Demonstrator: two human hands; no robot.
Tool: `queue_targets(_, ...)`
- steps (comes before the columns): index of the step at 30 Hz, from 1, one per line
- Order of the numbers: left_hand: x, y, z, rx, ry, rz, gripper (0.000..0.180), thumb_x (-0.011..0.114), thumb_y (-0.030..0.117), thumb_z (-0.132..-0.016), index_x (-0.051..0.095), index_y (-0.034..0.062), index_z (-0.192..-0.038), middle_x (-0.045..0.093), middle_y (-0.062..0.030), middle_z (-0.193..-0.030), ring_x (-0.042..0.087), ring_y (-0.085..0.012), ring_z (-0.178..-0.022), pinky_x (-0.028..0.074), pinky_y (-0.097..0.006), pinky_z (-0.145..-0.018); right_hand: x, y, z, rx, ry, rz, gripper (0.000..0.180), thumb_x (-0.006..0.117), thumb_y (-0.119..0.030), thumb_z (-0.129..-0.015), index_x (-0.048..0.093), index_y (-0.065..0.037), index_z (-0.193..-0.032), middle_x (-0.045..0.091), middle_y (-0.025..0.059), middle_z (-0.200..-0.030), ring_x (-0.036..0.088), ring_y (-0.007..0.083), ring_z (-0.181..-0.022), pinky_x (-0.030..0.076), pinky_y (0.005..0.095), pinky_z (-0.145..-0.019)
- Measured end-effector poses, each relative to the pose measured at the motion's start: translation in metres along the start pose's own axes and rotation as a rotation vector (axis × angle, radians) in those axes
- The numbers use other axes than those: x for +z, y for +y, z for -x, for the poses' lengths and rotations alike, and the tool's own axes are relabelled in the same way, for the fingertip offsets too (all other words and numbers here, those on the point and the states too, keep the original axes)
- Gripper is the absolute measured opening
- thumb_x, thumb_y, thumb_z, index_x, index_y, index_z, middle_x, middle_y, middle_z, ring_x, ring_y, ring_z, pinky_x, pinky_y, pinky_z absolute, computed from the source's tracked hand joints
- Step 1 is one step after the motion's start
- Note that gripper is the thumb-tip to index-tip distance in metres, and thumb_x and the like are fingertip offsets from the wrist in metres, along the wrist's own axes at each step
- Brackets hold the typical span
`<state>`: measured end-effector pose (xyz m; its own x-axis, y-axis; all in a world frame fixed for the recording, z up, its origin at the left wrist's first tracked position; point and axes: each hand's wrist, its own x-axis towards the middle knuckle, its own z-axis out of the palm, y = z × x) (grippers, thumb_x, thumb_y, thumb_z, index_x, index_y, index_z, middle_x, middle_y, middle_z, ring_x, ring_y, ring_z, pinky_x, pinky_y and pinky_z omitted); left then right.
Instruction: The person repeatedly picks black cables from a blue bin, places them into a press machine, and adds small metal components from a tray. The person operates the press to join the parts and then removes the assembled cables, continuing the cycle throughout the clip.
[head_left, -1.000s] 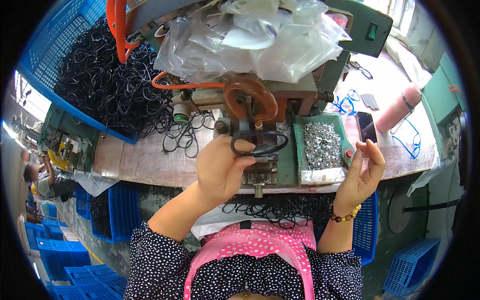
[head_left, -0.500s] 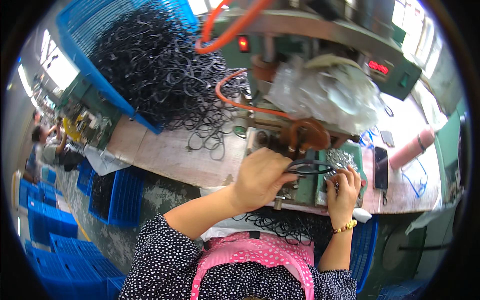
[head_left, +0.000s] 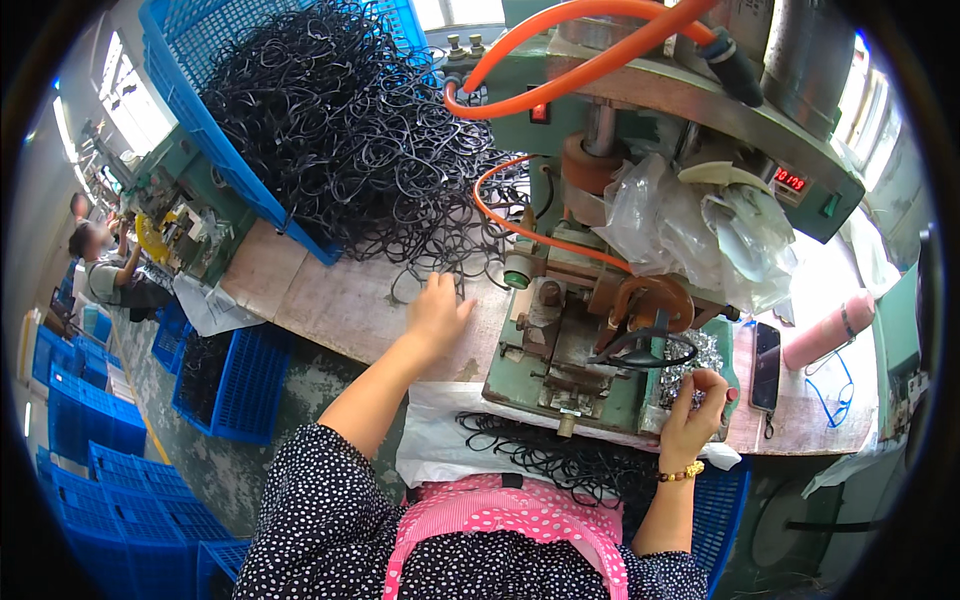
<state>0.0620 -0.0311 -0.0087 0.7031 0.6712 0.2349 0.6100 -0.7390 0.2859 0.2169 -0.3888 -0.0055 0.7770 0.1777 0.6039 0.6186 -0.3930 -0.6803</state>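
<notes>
My left hand (head_left: 438, 318) reaches over the table to the near edge of a heap of thin black loops (head_left: 350, 130); its thumb stands apart from the fingers, which are at a stray loop. One black loop (head_left: 648, 358) sits at the tooling of the press (head_left: 585, 340), its ring sticking out to the right. My right hand (head_left: 692, 412) is beside the green tray (head_left: 650, 400) of small shiny metal pieces (head_left: 702, 352). Its thumb and fingers are curled together in a pinch; what they hold, if anything, is too small to make out.
The heap spills from a tilted blue crate (head_left: 235, 190). More black loops (head_left: 560, 455) lie at my lap. A phone (head_left: 765, 365) and a pink bottle (head_left: 830, 330) stand at the right. Orange hoses (head_left: 580, 100) and plastic bags (head_left: 720, 225) hang about the press.
My left hand has left the black loop at the press and moved left to the heap. My right hand has shifted slightly down, staying by the metal pieces. The view has shifted.
</notes>
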Motion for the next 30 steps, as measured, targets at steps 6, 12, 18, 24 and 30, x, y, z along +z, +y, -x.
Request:
queue_targets(6, 0.000, -0.022, -0.013, 0.012, 0.000, 0.008, 0.027, 0.065, 0.017, -0.085, 0.052, 0.0074, -0.107, 0.065, -0.0177, -0.103, 0.067, -0.0411, -0.090, 0.053, -0.053, -0.076, -0.004, -0.003, -0.004, -0.120, -0.046, 0.028, 0.008, 0.063, 0.002, -0.090, 0.066, -0.002, -0.095, 0.066, 0.0109, -0.088, 0.061, 0.0309, -0.085, 0.047, 0.0459, -0.098)
queue_targets(12, -0.044, -0.046, -0.005, 0.037, 0.158, 0.001, 0.015, 0.063, 0.019, -0.090, 0.056, 0.0103, -0.101, 0.069, -0.0125, -0.085, 0.068, -0.0373, -0.079, 0.053, -0.050, -0.069, -0.001, 0.000, -0.001, -0.136, -0.008, 0.019, 0.009, 0.064, 0.004, -0.089, 0.066, -0.002, -0.096, 0.068, 0.0098, -0.090, 0.065, 0.0273, -0.081, 0.042, 0.0520, -0.110)
queue_targets(18, -0.060, -0.068, 0.002, 0.344, 0.479, -0.241, 0.008, 0.063, 0.016, -0.094, 0.058, 0.0119, -0.098, 0.068, -0.0118, -0.074, 0.067, -0.0333, -0.066, 0.049, -0.047, -0.057, -0.004, 0.000, -0.001, -0.145, -0.022, 0.042, 0.011, 0.063, 0.004, -0.090, 0.068, -0.002, -0.097, 0.069, 0.0095, -0.091, 0.066, 0.0262, -0.082, 0.041, 0.0520, -0.111)
queue_targets(24, -0.049, -0.070, -0.007, 0.174, 0.457, -0.148, 0.007, 0.063, 0.015, -0.094, 0.057, 0.0111, -0.094, 0.068, -0.0117, -0.074, 0.068, -0.0334, -0.068, 0.049, -0.045, -0.055, -0.007, -0.002, -0.001, -0.205, -0.060, 0.085, 0.012, 0.062, 0.002, -0.088, 0.068, -0.003, -0.097, 0.070, 0.0101, -0.091, 0.066, 0.0275, -0.087, 0.038, 0.0517, -0.113)
queue_targets(30, -0.058, -0.067, -0.007, 0.248, 0.441, -0.240, 0.007, 0.065, 0.012, -0.092, 0.058, 0.0116, -0.092, 0.066, -0.0098, -0.073, 0.066, -0.0331, -0.068, 0.048, -0.045, -0.059, -0.005, -0.003, -0.004, -0.203, -0.047, 0.102, 0.013, 0.062, 0.003, -0.087, 0.067, -0.004, -0.097, 0.069, 0.0102, -0.094, 0.065, 0.0282, -0.089, 0.039, 0.0509, -0.112)
